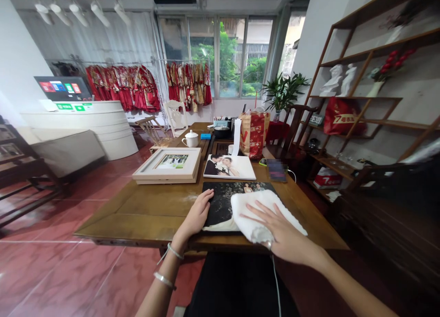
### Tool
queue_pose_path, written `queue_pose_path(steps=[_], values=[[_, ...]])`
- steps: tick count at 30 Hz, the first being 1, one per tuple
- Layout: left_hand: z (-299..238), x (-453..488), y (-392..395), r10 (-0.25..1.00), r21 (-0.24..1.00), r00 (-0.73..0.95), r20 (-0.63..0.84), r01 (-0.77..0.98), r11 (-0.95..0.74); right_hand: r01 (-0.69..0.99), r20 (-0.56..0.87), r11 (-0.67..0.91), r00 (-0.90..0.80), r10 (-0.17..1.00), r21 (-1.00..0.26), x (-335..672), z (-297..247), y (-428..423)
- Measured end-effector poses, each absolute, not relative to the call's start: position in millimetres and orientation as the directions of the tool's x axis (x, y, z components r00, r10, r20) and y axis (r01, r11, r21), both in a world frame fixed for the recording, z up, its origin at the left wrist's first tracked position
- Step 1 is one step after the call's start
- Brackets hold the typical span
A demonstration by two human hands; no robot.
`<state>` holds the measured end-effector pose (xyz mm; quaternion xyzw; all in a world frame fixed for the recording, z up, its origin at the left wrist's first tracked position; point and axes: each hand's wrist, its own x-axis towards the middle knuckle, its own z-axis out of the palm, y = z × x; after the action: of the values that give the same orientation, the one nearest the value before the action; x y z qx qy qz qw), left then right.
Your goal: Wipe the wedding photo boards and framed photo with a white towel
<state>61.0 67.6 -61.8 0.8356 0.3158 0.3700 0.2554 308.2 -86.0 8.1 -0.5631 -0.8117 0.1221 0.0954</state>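
Seemingly, left hand (198, 215), fingers together, steadies a rectangular black photo panel (220, 202); right hand (281, 227), fingers spread, presses fluffy white cloth (248, 200) across its right.

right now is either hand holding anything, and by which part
Right hand: fingers spread atop the fluffy white cloth. Left hand: at the dark wedding-photo panel's left edge. Whether either actually grips cannot be told.

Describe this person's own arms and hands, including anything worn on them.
Both forearms are bare, no sleeves showing. The left hand has a thin pale bracelet with a loose end at the wrist and a silvery bangle farther up. The right hand wears a silvery ring.
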Motion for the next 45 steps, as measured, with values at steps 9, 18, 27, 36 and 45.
queue_pose_path(steps=[9,18,27,36,45], values=[[-59,60,65,0.716,0.664,0.53,0.455,0.334,-0.669,0.979,0.015,0.088,-0.087,0.996,-0.184,314,10,21],[-59,60,65,0.731,0.681,0.515,0.448,0.332,-0.652,0.905,0.079,0.364,-0.356,0.931,-0.221,271,3,-66],[-57,60,65,0.726,0.687,0.527,0.441,0.323,-0.651,0.928,0.028,0.274,-0.276,0.961,-0.252,297,7,-56],[-57,61,65,0.726,0.689,0.524,0.446,0.317,-0.652,0.98,0.029,0.005,0.0,1.0,-0.201,294,13,23],[-56,62,64,0.738,0.691,0.516,0.435,0.335,-0.641,0.876,0.077,0.391,-0.386,0.919,-0.281,243,7,-88]])
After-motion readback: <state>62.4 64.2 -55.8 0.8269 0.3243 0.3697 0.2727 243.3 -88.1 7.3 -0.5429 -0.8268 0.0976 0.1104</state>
